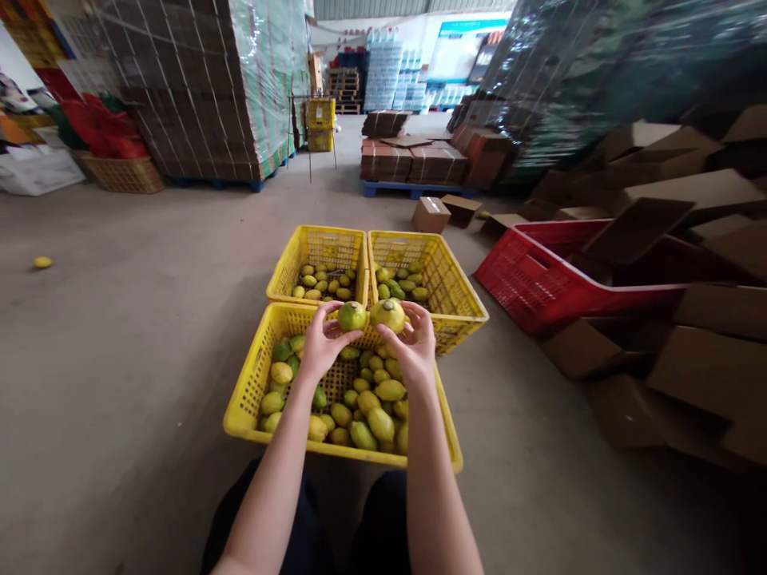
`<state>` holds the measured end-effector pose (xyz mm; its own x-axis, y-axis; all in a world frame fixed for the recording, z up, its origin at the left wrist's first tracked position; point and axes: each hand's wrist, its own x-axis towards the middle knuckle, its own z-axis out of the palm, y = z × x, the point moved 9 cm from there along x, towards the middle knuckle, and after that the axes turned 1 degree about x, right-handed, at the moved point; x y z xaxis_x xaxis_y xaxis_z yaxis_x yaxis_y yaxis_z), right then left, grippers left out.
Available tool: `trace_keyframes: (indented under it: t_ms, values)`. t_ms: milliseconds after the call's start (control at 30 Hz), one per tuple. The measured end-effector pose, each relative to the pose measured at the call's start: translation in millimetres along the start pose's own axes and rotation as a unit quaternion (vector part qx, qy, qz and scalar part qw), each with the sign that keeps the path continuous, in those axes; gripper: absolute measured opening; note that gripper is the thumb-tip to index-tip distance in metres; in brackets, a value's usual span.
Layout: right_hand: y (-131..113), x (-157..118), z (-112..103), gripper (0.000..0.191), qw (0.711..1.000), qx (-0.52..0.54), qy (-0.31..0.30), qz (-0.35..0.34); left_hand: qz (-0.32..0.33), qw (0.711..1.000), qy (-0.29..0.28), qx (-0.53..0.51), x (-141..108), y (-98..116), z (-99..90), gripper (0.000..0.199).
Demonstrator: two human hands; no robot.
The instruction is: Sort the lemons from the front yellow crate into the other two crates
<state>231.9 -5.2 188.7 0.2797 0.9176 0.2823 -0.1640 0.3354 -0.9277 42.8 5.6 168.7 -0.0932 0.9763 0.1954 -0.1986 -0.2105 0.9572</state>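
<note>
My left hand (325,339) pinches a greenish lemon (351,316) between thumb and fingers. Right beside it, my right hand (415,335) grips a larger, yellower lemon (388,315). Both fruits are raised side by side, stem ends toward me, above the far rim of a yellow plastic crate (244,399). Inside that crate lie several green and yellow lemons (379,423), partly hidden by my forearms. Behind it stand two more yellow crates, a left one (276,275) and a right one (467,294), each with several lemons on its bottom.
A red crate (515,287) and a heap of cardboard boxes (707,359) stand to the right. One lemon (43,262) lies on the floor at far left. Farther back are flattened cartons on a blue pallet (413,190) and tall wrapped stacks (197,88).
</note>
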Motion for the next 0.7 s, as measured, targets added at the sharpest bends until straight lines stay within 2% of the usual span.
trace_keyframes:
  t_ms: [167,333,500,700]
  values:
    - [-2,-4,5,0.047,0.998,0.057,0.002,0.036,-0.035,0.998,0.006,-0.052,-3,0,2.0,0.052]
    - [3,-2,-2,0.045,0.995,0.061,0.003,0.074,-0.055,0.992,0.035,-0.104,-1,0,-6.8,0.052]
    - [21,-3,-6,0.043,0.987,0.075,-0.001,0.141,-0.105,0.983,0.004,-0.153,0,-12,-5.0,0.046]
    - [31,-5,-6,0.038,0.984,0.078,0.032,0.16,-0.154,0.971,0.023,-0.18,-6,-24,1.6,0.032]
